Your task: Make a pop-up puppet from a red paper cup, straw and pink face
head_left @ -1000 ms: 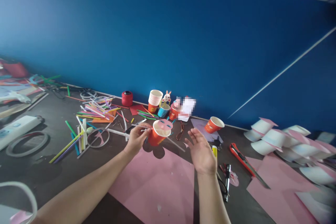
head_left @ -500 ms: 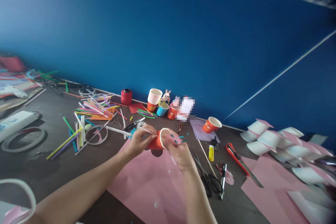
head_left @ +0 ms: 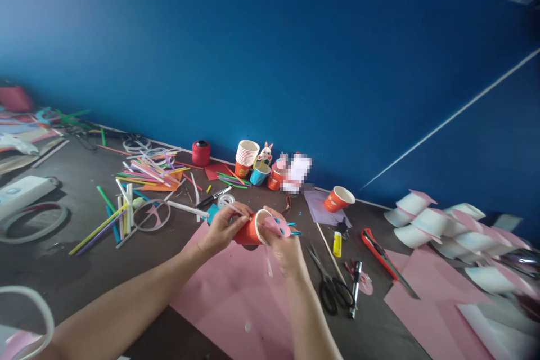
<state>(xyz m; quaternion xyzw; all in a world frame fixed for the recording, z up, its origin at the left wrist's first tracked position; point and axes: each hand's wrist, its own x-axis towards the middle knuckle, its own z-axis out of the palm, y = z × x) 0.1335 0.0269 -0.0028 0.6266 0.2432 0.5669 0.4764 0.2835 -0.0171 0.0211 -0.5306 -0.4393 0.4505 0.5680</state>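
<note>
A red paper cup (head_left: 245, 232) lies tilted in the air over a pink paper sheet (head_left: 228, 298), its white-rimmed mouth facing right. My left hand (head_left: 219, 232) is closed round the cup's base end, where a thin white strip (head_left: 239, 211) shows by the fingers. At the mouth, my right hand (head_left: 283, 250) pinches a pink paper cutout (head_left: 279, 226) with blue bits on it, thumb close to the rim. A pale narrow strip (head_left: 269, 264) hangs below the right hand. My fingers hide part of the cup and the cutout.
Scissors (head_left: 327, 284), a silver-and-black pen (head_left: 356, 287), a yellow glue stick (head_left: 337, 244) and a red box cutter (head_left: 382, 256) lie to the right. Stacked cups (head_left: 247, 157) stand by the blue wall. Coloured straws (head_left: 156, 171) cover the left; white cup shapes (head_left: 426, 222) sit far right.
The view has shifted slightly. The cup's mouth and the pink cutout have turned a little, and the pale strip below my right hand shows more clearly. Both hands keep their holds.
</note>
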